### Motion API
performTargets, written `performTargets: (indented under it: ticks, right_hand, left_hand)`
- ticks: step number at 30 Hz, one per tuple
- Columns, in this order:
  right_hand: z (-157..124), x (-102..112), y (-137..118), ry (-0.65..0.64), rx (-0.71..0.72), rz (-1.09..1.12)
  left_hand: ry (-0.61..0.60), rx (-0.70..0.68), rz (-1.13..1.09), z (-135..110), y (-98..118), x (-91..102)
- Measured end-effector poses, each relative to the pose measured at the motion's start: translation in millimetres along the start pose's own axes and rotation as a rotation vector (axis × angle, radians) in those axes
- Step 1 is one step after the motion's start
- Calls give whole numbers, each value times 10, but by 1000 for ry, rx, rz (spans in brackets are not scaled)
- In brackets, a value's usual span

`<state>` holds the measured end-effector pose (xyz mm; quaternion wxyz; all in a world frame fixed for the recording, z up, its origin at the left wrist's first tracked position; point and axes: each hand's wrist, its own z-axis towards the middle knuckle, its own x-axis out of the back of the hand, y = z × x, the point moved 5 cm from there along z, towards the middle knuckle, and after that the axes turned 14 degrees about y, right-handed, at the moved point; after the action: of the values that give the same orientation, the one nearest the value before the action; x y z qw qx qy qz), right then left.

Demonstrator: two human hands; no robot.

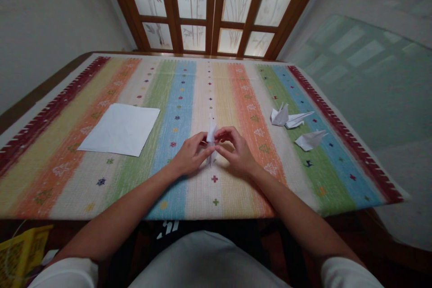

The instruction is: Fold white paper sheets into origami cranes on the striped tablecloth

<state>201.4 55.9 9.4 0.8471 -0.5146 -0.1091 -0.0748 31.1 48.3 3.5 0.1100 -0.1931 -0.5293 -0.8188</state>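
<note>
Between my two hands, near the middle of the table, is a small folded white paper figure (211,132), narrow and pointed at its top. My left hand (193,154) pinches it from the left, thumb and fingers closed on its edge. From the right, my right hand (235,149) grips the same folded paper with bent fingers and thumb. The fingertips hide part of its folds. Its lower end shows faintly below my thumbs.
A stack or sheet of square white paper (119,129) lies at the left. Several folded paper cranes sit at the right, one crane (309,140) nearest me. A striped tablecloth (229,193) covers the table. A yellow basket (23,252) stands below at the left.
</note>
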Motion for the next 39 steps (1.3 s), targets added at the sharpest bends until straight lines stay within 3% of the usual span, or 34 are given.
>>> performTargets:
  ticks: [4,8,12,15,18,24,32,39]
  right_hand:
    - [-42,-27,-142,-96,204,-34]
    - [-45,0,-150,-92,235,-142]
    - [17,138,-82,79,143,-182]
    - [37,141,62,12,-47,20]
    - [29,135,209,-10,-203,72]
    - [28,159,223,22,-120,-103]
    - [-14,134,236,-160,57,-314]
    - [-20,132,182,-351,130,-305]
  left_hand:
    - [81,126,-80,-1,-59,43]
    - [115,228,-84,12,-178,33]
    - [69,246,-116,22,-205,10]
    - [53,232,-110,22,-183,17]
    - [33,204,-56,18,-163,27]
    - [121,273,-57,9,-273,108]
    - [56,25,269,26,-243,110]
    - [-97,-40,270,23,-255,31]
